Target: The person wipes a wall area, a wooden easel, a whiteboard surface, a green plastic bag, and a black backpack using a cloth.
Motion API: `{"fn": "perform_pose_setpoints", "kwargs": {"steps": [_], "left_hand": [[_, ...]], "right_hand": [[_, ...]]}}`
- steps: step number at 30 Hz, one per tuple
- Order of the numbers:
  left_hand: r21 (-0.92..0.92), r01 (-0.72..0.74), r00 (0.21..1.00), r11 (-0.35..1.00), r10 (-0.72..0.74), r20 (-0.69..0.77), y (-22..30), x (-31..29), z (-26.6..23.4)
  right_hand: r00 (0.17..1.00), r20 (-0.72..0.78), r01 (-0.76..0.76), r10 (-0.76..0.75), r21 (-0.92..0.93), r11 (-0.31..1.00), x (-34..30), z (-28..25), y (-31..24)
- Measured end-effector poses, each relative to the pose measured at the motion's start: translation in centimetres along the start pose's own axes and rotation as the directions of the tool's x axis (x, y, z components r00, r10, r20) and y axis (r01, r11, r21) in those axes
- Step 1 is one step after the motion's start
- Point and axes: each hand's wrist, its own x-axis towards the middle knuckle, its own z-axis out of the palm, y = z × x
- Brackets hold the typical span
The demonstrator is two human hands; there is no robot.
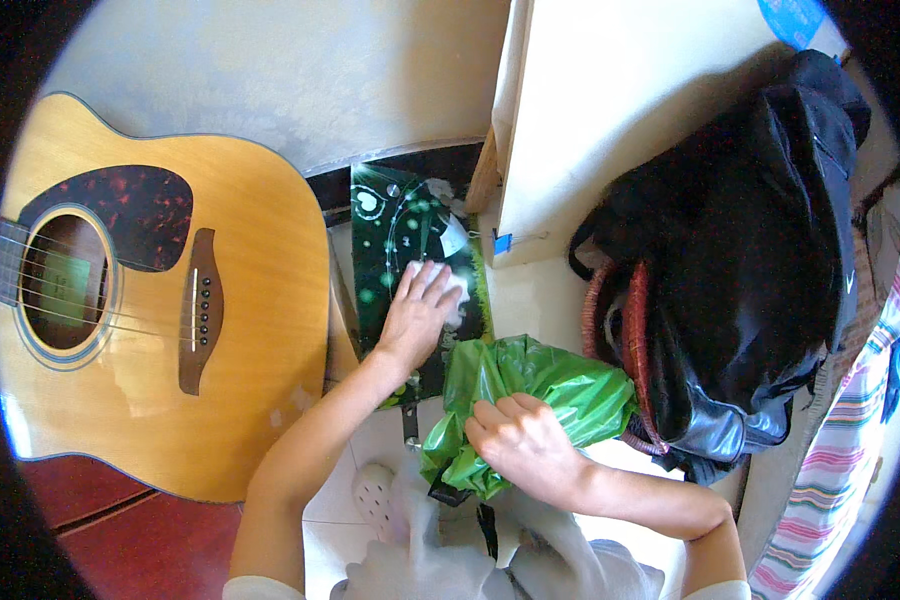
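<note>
My right hand [522,440] is closed in a fist on a crumpled green plastic bag [550,385], which bulges out to its right. My left hand [417,318] lies with fingers stretched out on a dark panel-like thing [378,270] printed with green glowing dots and a white heart. White patches show around the fingertips; I cannot tell whether they are print or something loose. The lower right part of the panel is hidden behind the green bag.
To the left stands an acoustic guitar [260,300] beside a red surface [140,540]. A black backpack [740,250] slumps at the right, with red woven handles [638,350] near it. Striped cloth [830,470] hangs further right. A pale clog [373,497] is on the tiled floor.
</note>
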Motion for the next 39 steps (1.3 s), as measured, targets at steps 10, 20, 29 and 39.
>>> {"fn": "perform_pose_setpoints", "kwargs": {"steps": [10, 20, 29, 39], "left_hand": [[0.044, -0.114, 0.993, 0.992, 0.113, 0.037, 3.7, -6.5, -0.1], [0.04, -0.135, 0.99, 0.99, 0.132, 0.057, 5.0, -9.3, -0.8], [-0.186, 0.026, 0.964, 0.982, -0.074, -0.254, 1.3, -4.7, -6.5], [0.091, 0.219, 0.884, 0.972, -0.158, -0.44, -6.5, 6.3, -6.0]], "right_hand": [[1.0, -0.001, 0.007, -0.007, -0.034, 0.999, -1.1, -0.4, -0.6], [1.0, 0.005, -0.02, 0.02, 0.002, 1.0, -1.6, -1.0, -0.7], [0.998, 0.048, -0.031, 0.032, -0.018, 0.999, -1.1, -1.4, 0.0], [0.997, 0.009, -0.073, 0.073, -0.002, 0.997, 0.1, -1.8, 0.5]]}}
